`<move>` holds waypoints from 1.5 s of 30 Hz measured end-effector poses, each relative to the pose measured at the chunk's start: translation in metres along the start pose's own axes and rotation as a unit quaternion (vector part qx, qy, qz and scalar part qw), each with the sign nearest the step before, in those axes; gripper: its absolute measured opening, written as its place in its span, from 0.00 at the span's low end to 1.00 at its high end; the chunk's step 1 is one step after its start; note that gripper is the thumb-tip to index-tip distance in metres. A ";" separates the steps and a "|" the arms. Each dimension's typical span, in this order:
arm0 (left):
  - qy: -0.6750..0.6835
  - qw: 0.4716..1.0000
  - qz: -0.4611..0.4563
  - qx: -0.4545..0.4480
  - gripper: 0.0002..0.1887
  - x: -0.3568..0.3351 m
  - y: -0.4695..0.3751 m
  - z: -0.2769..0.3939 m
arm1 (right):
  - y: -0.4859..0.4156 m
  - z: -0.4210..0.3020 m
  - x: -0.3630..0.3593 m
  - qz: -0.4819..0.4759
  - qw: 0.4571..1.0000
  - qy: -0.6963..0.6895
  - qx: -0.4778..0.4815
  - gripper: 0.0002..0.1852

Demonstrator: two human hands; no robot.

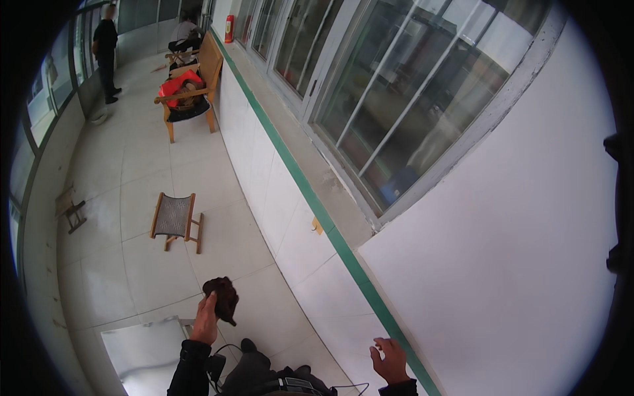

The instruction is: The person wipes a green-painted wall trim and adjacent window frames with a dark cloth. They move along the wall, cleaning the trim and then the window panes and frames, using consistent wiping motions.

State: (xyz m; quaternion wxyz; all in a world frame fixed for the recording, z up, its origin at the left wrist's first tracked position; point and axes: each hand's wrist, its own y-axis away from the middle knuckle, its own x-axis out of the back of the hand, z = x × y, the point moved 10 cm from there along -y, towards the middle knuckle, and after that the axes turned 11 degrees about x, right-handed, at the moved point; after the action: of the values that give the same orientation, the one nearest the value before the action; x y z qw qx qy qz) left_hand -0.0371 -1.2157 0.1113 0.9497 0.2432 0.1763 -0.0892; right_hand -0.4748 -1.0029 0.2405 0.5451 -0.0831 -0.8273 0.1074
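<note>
My left hand (pixel 205 319) grips a dark brown, lumpy object (pixel 224 299) in front of my legs; its shape does not settle what it is. The thumb lies along its near side, and the fingers behind it are mostly hidden. Off to the right, my right hand (pixel 389 360) is in the air with nothing in it, its fingers curled loosely and apart. It is nearest to the green-edged sill (pixel 367 282) along the wall.
A folding stool (pixel 173 218) stands ahead on the tiled floor; another stool (pixel 72 208) is at the left wall. A white panel (pixel 148 354) lies low left. Farther off are a wooden armchair (pixel 210 64) holding a red bag (pixel 181 86), a fire extinguisher (pixel 229 29) and a standing person (pixel 105 54).
</note>
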 end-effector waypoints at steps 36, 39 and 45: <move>-0.156 0.983 0.089 0.025 0.29 -0.001 -0.117 0.081 | -0.344 -0.014 -0.084 0.113 0.981 0.151 0.044 0.27; -0.150 0.977 0.151 0.020 0.28 0.053 -0.113 0.085 | -0.347 -0.010 -0.105 0.092 0.987 0.132 0.020 0.25; -0.136 0.967 0.213 0.031 0.26 0.136 -0.127 0.093 | -0.359 0.007 -0.101 0.147 0.980 0.128 -0.037 0.20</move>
State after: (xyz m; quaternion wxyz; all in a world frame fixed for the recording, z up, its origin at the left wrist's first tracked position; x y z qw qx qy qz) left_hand 0.0829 -1.3832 0.0817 0.9538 0.2897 -0.0132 0.0779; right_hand -0.4489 -1.3745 0.2452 0.6212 -0.2364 -0.7331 0.1442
